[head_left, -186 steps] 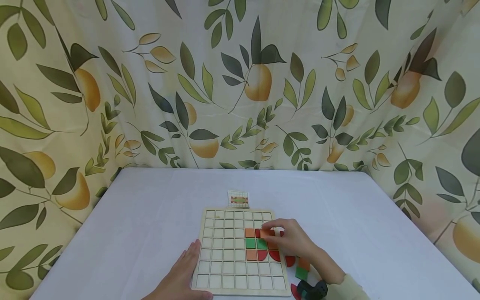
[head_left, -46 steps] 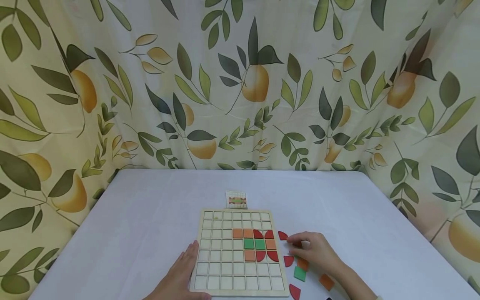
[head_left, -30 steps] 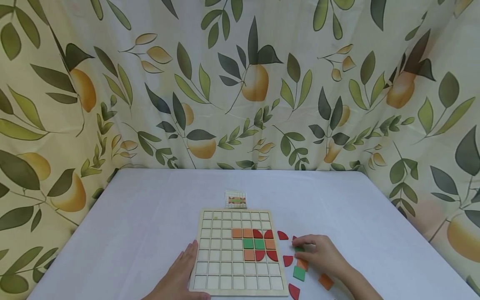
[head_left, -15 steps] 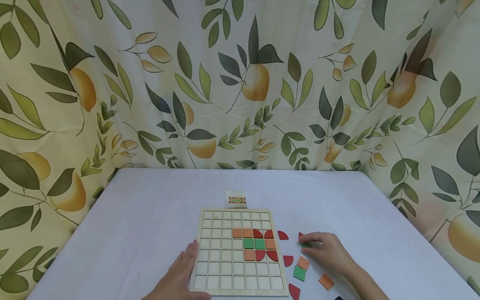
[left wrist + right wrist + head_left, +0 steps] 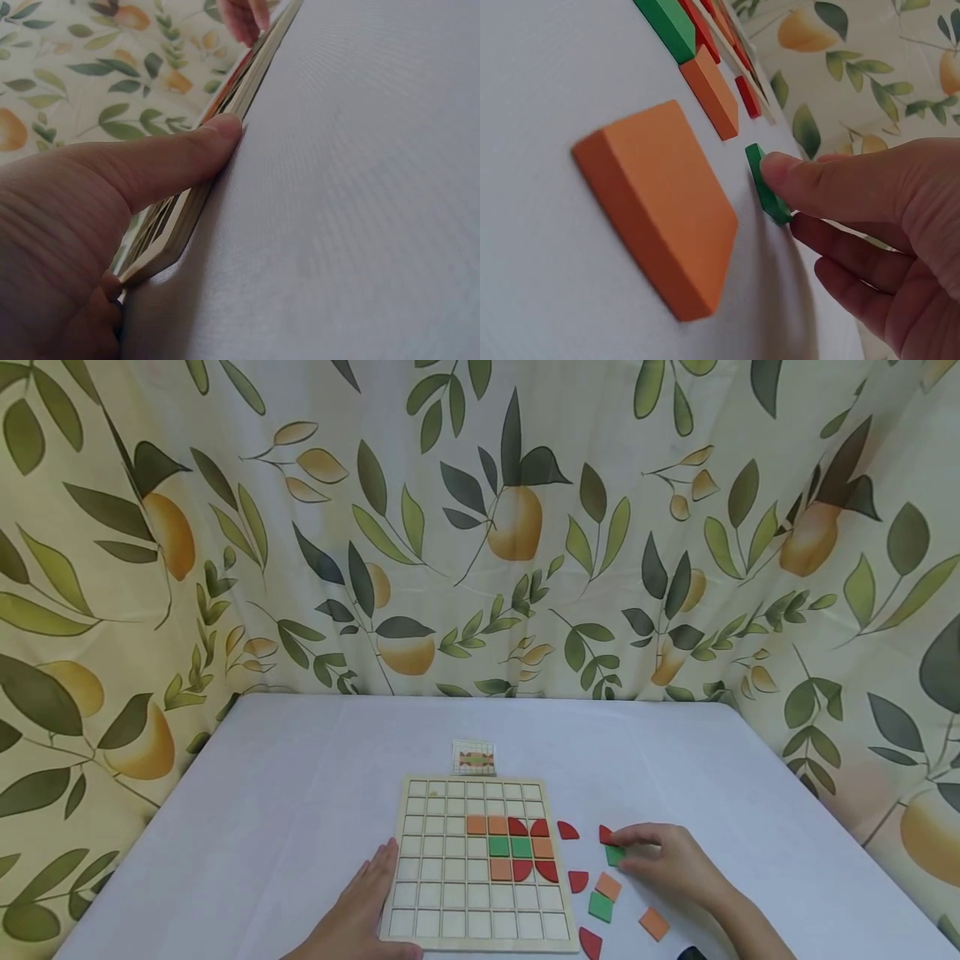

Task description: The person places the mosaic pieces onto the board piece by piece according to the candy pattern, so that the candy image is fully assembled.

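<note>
My left hand point(image 5: 356, 902) lies along the left edge and near corner of the wooden grid board point(image 5: 450, 897), fingers straight. Its thumb point(image 5: 180, 157) presses the board's side in the left wrist view. To the right of the board, my right hand point(image 5: 671, 860) pinches a green square tile point(image 5: 615, 856); the thumb shows on it in the right wrist view, the index fingertip is hidden there. Against that tile, by the index finger, is a red quarter-circle tile point(image 5: 604, 833). Orange, green and red tiles sit in the board's right half, including an orange square point(image 5: 476, 825).
Beside the board's right edge lie red quarter-circles point(image 5: 568, 831), an orange square point(image 5: 608, 886) touching a green square point(image 5: 600, 907), and another orange square point(image 5: 654, 924). A small pattern card point(image 5: 474, 758) stands behind the board. A leaf-print curtain point(image 5: 480, 527) hangs behind the table.
My right hand, earlier over the board with an orange tile, is now right of it. Lately it has shifted right along with the green and red tiles. My left hand has stayed put.
</note>
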The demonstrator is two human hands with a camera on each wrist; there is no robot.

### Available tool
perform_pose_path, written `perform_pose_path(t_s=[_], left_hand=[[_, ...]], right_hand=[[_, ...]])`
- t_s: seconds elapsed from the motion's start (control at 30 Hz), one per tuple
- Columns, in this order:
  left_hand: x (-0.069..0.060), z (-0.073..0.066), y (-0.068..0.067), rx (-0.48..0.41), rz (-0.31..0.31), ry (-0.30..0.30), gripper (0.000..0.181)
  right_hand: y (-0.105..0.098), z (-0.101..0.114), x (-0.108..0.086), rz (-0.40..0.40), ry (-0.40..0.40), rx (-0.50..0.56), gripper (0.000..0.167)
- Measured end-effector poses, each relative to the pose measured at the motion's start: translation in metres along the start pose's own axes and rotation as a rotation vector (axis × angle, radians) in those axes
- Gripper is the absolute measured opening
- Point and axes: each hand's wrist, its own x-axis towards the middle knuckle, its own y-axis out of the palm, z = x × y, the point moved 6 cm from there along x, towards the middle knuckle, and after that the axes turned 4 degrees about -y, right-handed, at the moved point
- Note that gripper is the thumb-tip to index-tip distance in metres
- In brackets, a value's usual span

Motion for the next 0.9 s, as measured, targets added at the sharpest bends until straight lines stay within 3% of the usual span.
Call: perform_pose_path(t_s=[0.27, 0.6, 0.9], left_hand=[[0.001, -0.001, -0.002, -0.015, 0.017, -0.045, 0.128], [0.001, -0.001, -0.001, -0.003, 0.004, -0.017, 0.126], [0.001, 0.002, 0.000, 0.007, -0.008, 0.003, 0.126]], right_hand=[[0.000, -0.001, 0.001, -0.002, -0.061, -0.005, 0.027], [-0.001, 0.003, -0.002, 0.040, -0.162, -0.052, 0.026], [-0.001, 0.010, -0.002, 0.042, -0.182, 0.009, 0.025]])
